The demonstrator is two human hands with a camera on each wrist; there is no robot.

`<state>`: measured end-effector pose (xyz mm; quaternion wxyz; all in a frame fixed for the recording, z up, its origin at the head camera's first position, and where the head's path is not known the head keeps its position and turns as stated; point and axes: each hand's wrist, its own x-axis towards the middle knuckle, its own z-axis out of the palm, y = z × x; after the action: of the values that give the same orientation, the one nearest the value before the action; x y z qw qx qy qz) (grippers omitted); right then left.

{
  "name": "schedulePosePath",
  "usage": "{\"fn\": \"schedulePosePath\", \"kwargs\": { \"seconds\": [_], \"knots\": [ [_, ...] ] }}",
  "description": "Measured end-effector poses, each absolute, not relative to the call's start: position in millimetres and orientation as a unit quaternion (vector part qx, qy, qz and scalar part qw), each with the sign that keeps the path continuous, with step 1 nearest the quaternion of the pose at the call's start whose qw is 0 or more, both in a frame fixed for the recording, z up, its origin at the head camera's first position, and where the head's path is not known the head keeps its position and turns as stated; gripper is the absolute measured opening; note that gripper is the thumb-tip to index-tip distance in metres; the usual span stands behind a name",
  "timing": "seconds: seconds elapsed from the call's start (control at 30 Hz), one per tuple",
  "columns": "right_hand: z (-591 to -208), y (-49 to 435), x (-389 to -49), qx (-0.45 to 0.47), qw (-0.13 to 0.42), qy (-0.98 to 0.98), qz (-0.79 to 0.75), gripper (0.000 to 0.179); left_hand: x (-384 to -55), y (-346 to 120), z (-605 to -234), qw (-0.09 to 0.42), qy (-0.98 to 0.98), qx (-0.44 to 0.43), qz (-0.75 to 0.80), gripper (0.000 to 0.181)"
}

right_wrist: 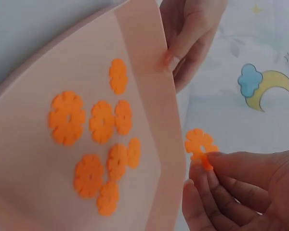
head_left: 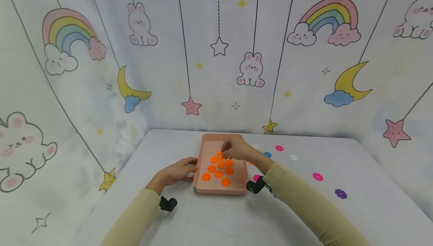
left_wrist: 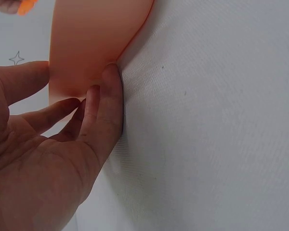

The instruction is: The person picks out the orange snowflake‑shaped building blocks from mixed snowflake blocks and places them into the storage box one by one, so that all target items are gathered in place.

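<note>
A pink rectangular tray (head_left: pixel 220 192) lies on the table with several orange flower-shaped plastic discs (head_left: pixel 218 174) spread over its bottom. My right hand (head_left: pixel 236 148) is above the tray's far half. In the right wrist view, its thumb and fingers pinch one orange notched disc (right_wrist: pixel 198 140) by the edge. At the tray's left side is my left hand (head_left: pixel 179 170). Its loosely bent fingers (left_wrist: pixel 108 91) touch the tray's outer wall (left_wrist: pixel 94 43), and its thumb lies against the rim.
On the table (head_left: pixel 216 219), right of the tray, are scattered discs: pink (head_left: pixel 318 177), purple (head_left: pixel 341 193), white (head_left: pixel 293 157) and blue (head_left: pixel 267 154). Some are partly hidden by the right arm. A printed cloth (head_left: pixel 216 80) stands behind the table.
</note>
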<state>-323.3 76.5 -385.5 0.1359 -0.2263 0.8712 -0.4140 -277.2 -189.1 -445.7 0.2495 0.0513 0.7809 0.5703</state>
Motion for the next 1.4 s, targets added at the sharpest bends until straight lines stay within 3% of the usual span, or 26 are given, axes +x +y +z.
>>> {"fn": "schedulePosePath", "kwargs": {
  "seconds": [0.4, 0.83, 1.17, 1.4],
  "knots": [
    [-403.3, 26.9, -347.6, -0.174, 0.187, 0.904, -0.342, 0.007, -278.9, -190.1, -447.4, 0.253, 0.77, 0.049, 0.584, 0.048],
    [-417.6, -1.6, -352.3, -0.153, 0.162, 0.932, -0.285, 0.008, -280.6, -190.2, -449.6, 0.256, 0.771, 0.047, 0.582, 0.051],
    [-392.3, 30.8, -343.1, -0.174, 0.192, 0.908, -0.331, 0.01, -281.4, -190.0, -451.2, 0.257, 0.776, 0.056, 0.573, 0.05],
    [-367.1, 84.3, -337.6, -0.236, 0.134, 0.911, -0.309, 0.016, -281.3, -189.6, -449.7, 0.255, 0.781, 0.057, 0.567, 0.053]
  ]
}}
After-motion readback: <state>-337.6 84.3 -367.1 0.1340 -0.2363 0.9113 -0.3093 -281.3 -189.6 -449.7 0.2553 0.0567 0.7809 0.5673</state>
